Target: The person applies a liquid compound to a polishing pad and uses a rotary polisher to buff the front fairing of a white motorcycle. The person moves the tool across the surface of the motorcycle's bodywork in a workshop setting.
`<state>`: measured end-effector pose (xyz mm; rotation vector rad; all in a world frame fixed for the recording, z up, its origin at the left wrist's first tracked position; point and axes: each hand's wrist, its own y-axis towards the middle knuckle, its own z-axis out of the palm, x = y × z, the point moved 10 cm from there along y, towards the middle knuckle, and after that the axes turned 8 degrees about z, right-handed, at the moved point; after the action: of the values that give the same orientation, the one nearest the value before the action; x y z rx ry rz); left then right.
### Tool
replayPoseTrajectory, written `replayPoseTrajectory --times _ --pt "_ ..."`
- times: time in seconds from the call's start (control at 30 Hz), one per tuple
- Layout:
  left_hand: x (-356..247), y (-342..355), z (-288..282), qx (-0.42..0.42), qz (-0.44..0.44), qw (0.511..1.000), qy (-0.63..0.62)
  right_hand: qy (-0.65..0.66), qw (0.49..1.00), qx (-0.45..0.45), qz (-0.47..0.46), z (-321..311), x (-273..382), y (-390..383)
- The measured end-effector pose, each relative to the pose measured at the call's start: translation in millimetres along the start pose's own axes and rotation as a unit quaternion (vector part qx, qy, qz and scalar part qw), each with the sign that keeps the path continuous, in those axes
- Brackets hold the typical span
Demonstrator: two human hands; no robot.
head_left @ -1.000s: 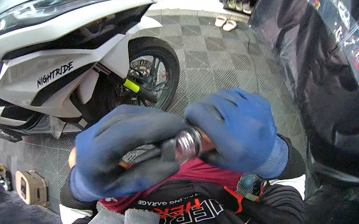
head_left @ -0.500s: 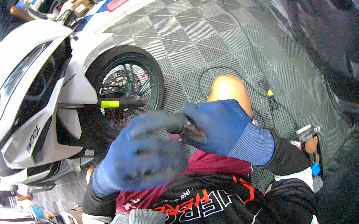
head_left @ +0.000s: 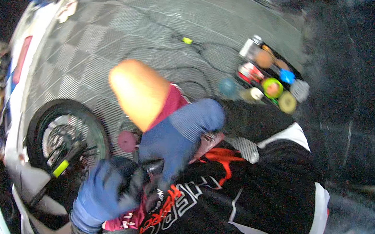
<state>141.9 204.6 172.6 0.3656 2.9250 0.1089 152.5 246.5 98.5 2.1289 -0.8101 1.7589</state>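
My right hand (head_left: 172, 139), in a blue knit glove with dark palm, is closed around a dark handheld tool (head_left: 155, 166), mostly hidden by the glove. A round maroon pad (head_left: 127, 141) shows beside that hand and appears to belong to the tool. Close against the tool is my left hand (head_left: 105, 194), gloved the same way and smeared by motion. Its fingers are too blurred to show whether they grip anything. Both hands are low in front of my black shirt, near my bare knee (head_left: 135, 92).
To the left stands a motorcycle wheel (head_left: 68, 138) with a yellow-green sleeve (head_left: 61, 168) beside its hub. A black tray (head_left: 292, 67) of bottles, pads and a brush lies at the upper right. A dark cable (head_left: 160, 40) with a yellow tag crosses the tiled floor.
The view has swung right, so the tray has come into sight and the motorcycle sits lower left. Both hands appear lower in the picture, and the maroon pad is more exposed.
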Motion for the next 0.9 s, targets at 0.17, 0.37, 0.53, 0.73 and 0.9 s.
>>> replayPoseTrajectory --times 0.17,0.37,0.53,0.73,0.9 --pt "-41 28 10 0.035 0.198 0.973 0.11 0.076 0.996 0.025 -0.036 20 -20 -9" --pt "65 42 -6 0.013 -0.011 0.994 0.109 0.05 0.808 -0.551 0.204 -59 -91 -212" --pt "221 -83 63 -0.085 -0.299 0.951 0.013 -0.063 0.336 -0.875 0.342 46 -144 -504" --pt "253 -291 300 0.288 -0.469 0.825 -0.127 -0.043 0.135 -0.972 0.19 128 -204 -648" --pt "214 -344 402 0.353 -0.482 0.775 -0.206 -0.001 0.048 -0.972 0.229 169 -275 -665"
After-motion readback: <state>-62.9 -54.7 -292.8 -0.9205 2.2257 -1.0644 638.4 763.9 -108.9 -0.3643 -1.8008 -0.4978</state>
